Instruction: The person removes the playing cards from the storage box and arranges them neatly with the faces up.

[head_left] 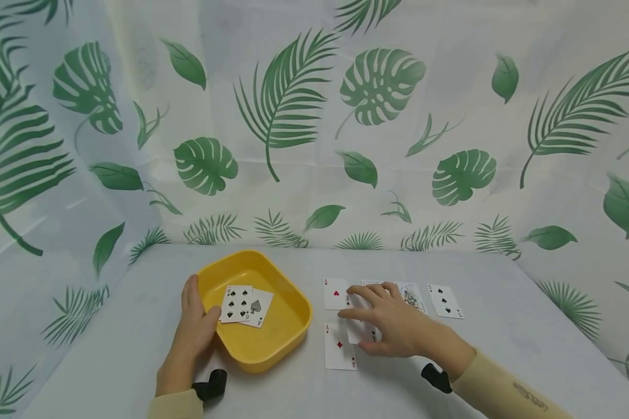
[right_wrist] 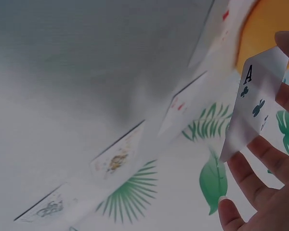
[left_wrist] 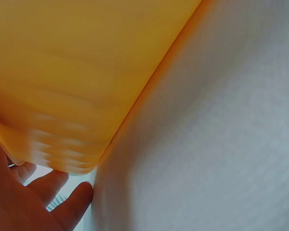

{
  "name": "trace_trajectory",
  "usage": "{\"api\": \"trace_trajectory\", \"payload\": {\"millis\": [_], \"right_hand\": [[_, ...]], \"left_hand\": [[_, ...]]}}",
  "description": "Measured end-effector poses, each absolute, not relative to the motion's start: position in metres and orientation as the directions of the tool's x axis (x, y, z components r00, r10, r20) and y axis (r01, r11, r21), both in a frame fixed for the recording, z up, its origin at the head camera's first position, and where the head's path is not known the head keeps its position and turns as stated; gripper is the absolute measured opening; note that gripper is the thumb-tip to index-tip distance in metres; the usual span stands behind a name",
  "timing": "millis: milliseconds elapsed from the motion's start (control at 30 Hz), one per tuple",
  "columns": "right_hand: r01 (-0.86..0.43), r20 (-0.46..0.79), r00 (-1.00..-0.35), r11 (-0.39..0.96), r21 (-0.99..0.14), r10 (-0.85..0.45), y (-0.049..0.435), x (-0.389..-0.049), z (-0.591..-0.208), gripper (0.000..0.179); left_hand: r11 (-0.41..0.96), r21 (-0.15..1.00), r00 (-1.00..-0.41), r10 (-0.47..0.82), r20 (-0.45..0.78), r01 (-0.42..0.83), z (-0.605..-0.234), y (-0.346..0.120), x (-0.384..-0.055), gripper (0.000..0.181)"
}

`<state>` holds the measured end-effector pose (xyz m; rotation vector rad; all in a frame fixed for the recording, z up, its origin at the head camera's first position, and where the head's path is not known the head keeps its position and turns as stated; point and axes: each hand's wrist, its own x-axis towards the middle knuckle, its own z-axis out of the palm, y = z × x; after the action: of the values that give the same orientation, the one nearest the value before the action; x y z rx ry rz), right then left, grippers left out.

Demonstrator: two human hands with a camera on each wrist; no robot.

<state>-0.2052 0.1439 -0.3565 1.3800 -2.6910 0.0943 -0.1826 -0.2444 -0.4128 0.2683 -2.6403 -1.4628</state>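
Observation:
My left hand [head_left: 191, 326] grips the left rim of a yellow plastic basin [head_left: 288, 337], thumb at the rim and fingers along the outside wall. A six of spades [head_left: 236, 304] lies in the basin, overlapping an ace of spades [head_left: 263, 302]. Over the table, my right hand [head_left: 390, 323] holds an ace of clubs [right_wrist: 255, 103] between thumb and fingers. Left of that hand lie an ace of hearts [head_left: 334, 295] and, nearer the front, an ace of diamonds [head_left: 338, 349]. Part of the held card is hidden by the fingers in the head view.
Behind my right hand lie a joker card [head_left: 412, 295] and another card [head_left: 368, 283] mostly covered by the fingers. A black-suited card [head_left: 445, 301] lies further right. A leaf-patterned cloth [head_left: 304, 192] hangs behind the white table [head_left: 110, 361].

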Motion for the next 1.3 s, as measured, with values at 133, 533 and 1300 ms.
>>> {"api": "trace_trajectory", "payload": {"millis": [133, 533, 1300], "right_hand": [[-0.806, 0.121, -0.588, 0.591, -0.005, -0.800, 0.149, -0.203, -0.362, 0.052], [-0.762, 0.064, -0.648, 0.645, -0.061, -0.759, 0.170, -0.197, -0.380, 0.057], [-0.709, -0.050, -0.692, 0.690, -0.143, -0.721, 0.180, -0.195, -0.386, 0.054]], "left_hand": [[0.520, 0.848, -0.978, -0.210, 0.012, -0.101, -0.414, -0.244, -0.182, 0.090], [0.519, 0.849, -0.978, -0.206, 0.010, -0.101, -0.413, -0.244, -0.183, 0.089], [0.500, 0.858, -0.976, -0.215, -0.008, -0.118, -0.409, -0.243, -0.181, 0.090]]}}
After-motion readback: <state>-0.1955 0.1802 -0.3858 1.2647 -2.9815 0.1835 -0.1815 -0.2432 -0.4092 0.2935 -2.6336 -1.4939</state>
